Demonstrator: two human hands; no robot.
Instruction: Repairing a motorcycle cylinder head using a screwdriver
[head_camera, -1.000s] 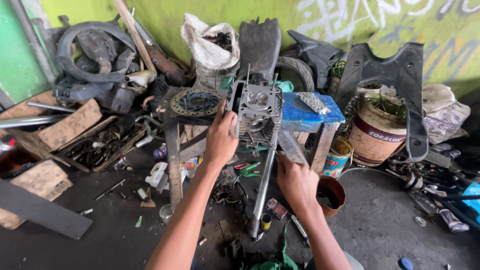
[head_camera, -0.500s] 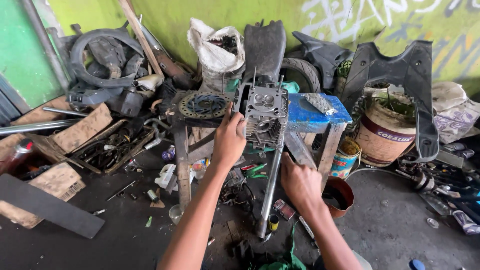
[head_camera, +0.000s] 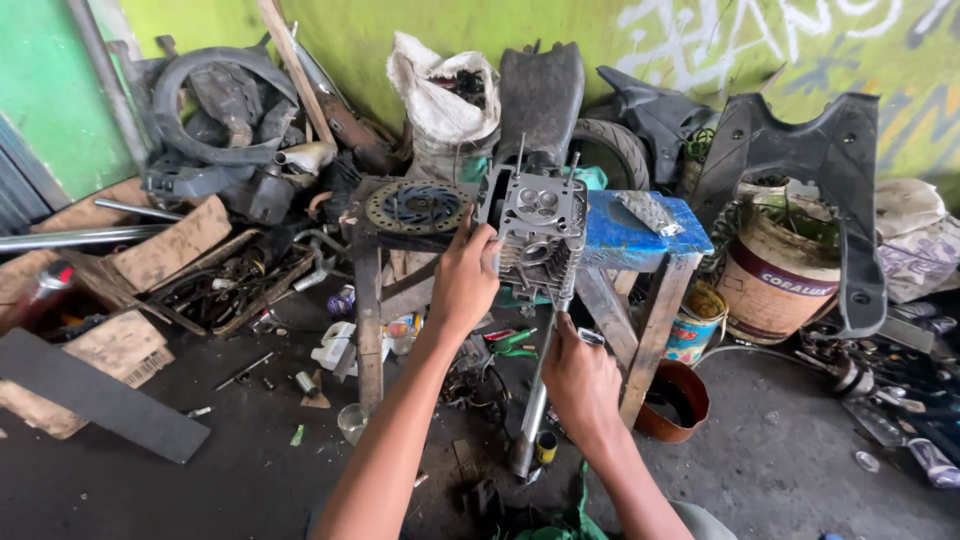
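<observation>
A grey finned metal engine cylinder head (head_camera: 540, 228) stands between a dark stool and a blue-topped wooden stool (head_camera: 632, 238). My left hand (head_camera: 462, 282) grips its left side. My right hand (head_camera: 580, 380) is lower, closed around a long metal rod (head_camera: 528, 430) that runs from under the head down to the floor. A round brake disc (head_camera: 418, 207) lies on the dark stool just left of the engine part.
Old tyres, black plastic body panels (head_camera: 800, 160) and a white sack (head_camera: 440, 100) pile against the green wall. Wooden boards (head_camera: 150, 250) and metal scrap lie left. A paint bucket (head_camera: 775, 270) and a small can (head_camera: 695, 322) stand right. Small parts litter the dark floor.
The view has shifted slightly and closed in. My left hand stays on the engine part; my right hand has slid a little along the rod.
</observation>
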